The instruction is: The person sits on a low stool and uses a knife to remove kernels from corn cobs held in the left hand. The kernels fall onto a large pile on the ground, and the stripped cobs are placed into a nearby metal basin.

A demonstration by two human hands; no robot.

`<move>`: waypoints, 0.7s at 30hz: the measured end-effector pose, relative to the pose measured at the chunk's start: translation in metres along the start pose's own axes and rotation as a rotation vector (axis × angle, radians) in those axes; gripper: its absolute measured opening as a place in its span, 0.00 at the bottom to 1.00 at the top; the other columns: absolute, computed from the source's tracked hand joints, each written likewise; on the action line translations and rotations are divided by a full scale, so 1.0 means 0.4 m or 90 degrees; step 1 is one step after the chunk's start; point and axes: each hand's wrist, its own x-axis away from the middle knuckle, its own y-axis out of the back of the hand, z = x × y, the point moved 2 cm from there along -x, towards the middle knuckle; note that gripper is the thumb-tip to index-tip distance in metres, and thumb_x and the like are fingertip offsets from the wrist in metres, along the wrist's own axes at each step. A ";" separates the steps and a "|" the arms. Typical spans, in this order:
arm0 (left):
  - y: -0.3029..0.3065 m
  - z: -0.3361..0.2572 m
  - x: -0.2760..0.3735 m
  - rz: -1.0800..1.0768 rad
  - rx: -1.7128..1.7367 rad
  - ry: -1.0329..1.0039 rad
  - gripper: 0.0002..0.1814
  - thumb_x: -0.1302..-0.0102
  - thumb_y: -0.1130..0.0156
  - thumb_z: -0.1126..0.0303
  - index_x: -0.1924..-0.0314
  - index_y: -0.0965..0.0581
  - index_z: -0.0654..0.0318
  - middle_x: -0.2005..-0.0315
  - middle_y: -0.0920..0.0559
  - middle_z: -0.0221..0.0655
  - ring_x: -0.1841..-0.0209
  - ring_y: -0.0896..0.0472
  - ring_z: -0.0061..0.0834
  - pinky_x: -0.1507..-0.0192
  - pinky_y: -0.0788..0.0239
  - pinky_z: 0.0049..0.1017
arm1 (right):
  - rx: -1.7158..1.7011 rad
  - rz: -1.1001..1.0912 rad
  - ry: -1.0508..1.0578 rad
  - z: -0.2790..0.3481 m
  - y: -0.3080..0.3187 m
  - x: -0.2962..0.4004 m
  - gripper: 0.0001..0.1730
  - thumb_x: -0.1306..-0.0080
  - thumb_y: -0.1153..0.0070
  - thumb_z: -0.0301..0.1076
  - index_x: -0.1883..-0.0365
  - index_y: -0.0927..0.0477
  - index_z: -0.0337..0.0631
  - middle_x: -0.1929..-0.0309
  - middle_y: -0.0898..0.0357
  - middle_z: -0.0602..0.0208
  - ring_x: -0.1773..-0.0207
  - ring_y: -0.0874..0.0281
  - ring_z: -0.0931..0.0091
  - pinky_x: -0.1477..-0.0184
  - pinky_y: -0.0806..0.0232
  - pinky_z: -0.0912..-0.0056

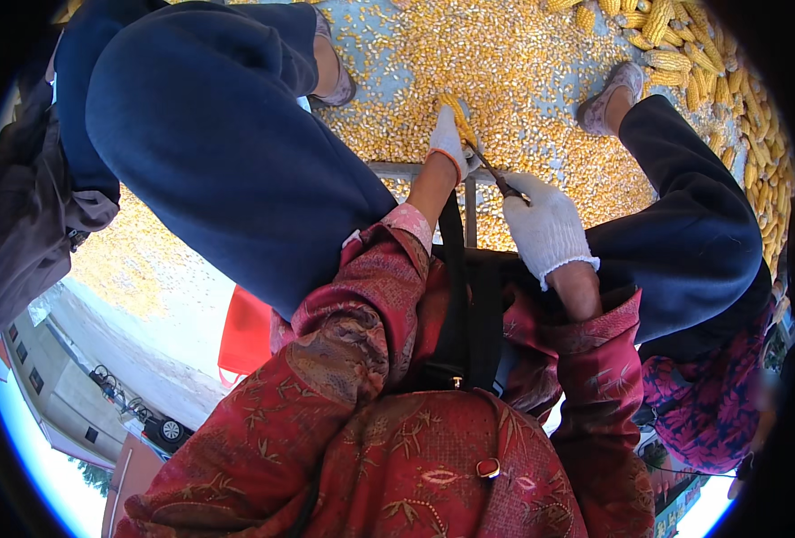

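My left hand (pixel 446 140), in a white knit glove with an orange cuff edge, grips a yellow corn cob (pixel 463 122) that points away from me. A white-gloved right hand (pixel 547 225), also mine, is closed around the dark handle of a thin metal-shafted tool (pixel 489 165), perhaps a screwdriver or awl. The tool's tip meets the near end of the cob; the exact contact is too small to make out. Beneath both hands, loose corn kernels (pixel 505 74) cover the ground between my feet.
A heap of whole corn cobs (pixel 764 155) curves along the right side. Below my hands runs a narrow bar of a frame (pixel 397 170). A red bag (pixel 244 331) lies beside my left thigh. People sit close by at left (pixel 24 222) and right (pixel 703 413).
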 end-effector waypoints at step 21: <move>0.000 0.005 0.008 0.018 0.083 0.006 0.24 0.33 0.48 0.39 0.55 0.29 0.52 0.69 0.28 0.32 0.72 0.27 0.29 0.73 0.27 0.32 | 0.176 0.005 -0.068 0.060 -0.081 -0.053 0.14 0.37 0.53 0.36 0.58 0.20 0.42 0.64 0.19 0.46 0.60 0.21 0.50 0.57 0.30 0.47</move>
